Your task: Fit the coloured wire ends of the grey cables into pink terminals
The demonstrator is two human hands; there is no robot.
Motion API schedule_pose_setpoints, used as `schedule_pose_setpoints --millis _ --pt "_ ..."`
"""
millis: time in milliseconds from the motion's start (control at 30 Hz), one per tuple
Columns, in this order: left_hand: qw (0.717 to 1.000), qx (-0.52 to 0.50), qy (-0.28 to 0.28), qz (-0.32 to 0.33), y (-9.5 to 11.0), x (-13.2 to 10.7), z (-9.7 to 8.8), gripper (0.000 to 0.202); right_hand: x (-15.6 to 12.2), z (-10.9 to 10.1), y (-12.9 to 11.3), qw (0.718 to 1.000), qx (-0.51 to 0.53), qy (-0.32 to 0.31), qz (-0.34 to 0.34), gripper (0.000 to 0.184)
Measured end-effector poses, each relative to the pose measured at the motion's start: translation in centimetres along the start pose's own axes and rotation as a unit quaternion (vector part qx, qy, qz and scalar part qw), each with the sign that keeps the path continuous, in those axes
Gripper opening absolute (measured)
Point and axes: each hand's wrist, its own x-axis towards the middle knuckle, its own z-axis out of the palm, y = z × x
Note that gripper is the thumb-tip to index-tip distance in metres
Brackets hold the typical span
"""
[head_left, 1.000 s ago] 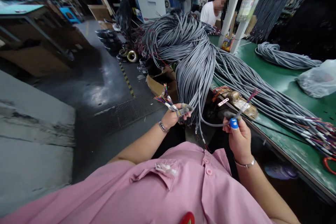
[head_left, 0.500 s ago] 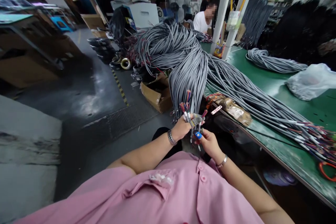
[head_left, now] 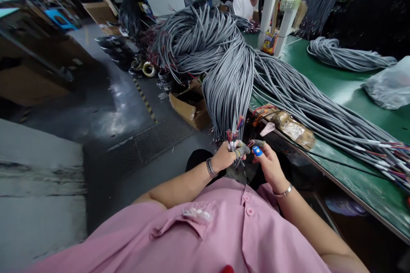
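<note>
My left hand (head_left: 226,156) is closed around several grey cables (head_left: 231,145), whose stripped ends show red and blue wires (head_left: 239,123) pointing up. Grey covers sit on its fingers. Just to the right, my right hand (head_left: 269,165) has thumb and forefinger bent together at thin coloured wires between the two hands. A blue cover with a white patch is on that thumb, and a grey one on the forefinger. Behind my hands, a big bundle of grey cables (head_left: 229,79) hangs over the table end.
More cables (head_left: 307,98) stretch along the green table (head_left: 336,89). A taped brown block (head_left: 293,130) lies at its near edge. An open cardboard box (head_left: 187,104) stands on the floor. Also on the table are a plastic bag (head_left: 389,83) and white posts (head_left: 269,4). A person (head_left: 244,2) sits beyond.
My right hand has moved right and slightly up, from below the cable ends to beside my left hand. The left hand keeps its hold on the cables. The view has tilted down.
</note>
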Motion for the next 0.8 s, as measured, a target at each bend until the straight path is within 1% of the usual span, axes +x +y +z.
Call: schedule_pose_setpoints --millis 100,167,267,333,400,467,567,700,800 --pt "0.997 0.048 -0.061 0.006 -0.4 0.3 0.1 0.025 0.5 0.4 -0.3 1.000 0.005 -0.025 0.004 0.025" --pt "0.995 0.059 -0.075 0.012 -0.7 0.4 0.0 0.022 0.8 0.7 -0.2 0.999 -0.010 -0.031 -0.002 0.024" --pt "0.997 0.055 -0.060 0.013 -0.7 0.4 -0.1 0.021 1.2 0.9 -0.2 0.998 -0.048 -0.021 -0.027 0.024" --pt "0.999 0.030 -0.040 -0.006 -0.5 0.3 -0.1 0.025 1.5 1.0 -0.3 0.999 -0.047 -0.004 -0.021 0.025" --pt "0.999 -0.015 -0.017 -0.024 -0.3 0.2 -0.1 0.029 1.6 1.0 -0.3 0.999 -0.024 0.021 0.002 0.027" --pt "0.998 -0.061 0.005 -0.026 -0.2 0.2 0.1 0.033 1.6 1.1 0.0 0.999 0.009 0.042 0.023 0.030" --pt "0.994 -0.099 0.024 -0.025 -0.4 0.3 0.4 0.035 1.4 1.0 0.6 0.997 0.041 0.058 0.025 0.029" --pt "0.993 -0.112 0.039 -0.029 -0.5 0.4 0.6 0.033 1.0 0.6 1.2 0.998 0.006 0.066 0.000 0.027" --pt "0.994 -0.097 0.038 -0.031 -0.3 0.6 0.7 0.034 1.0 0.3 0.9 0.998 -0.013 0.060 -0.004 0.028"
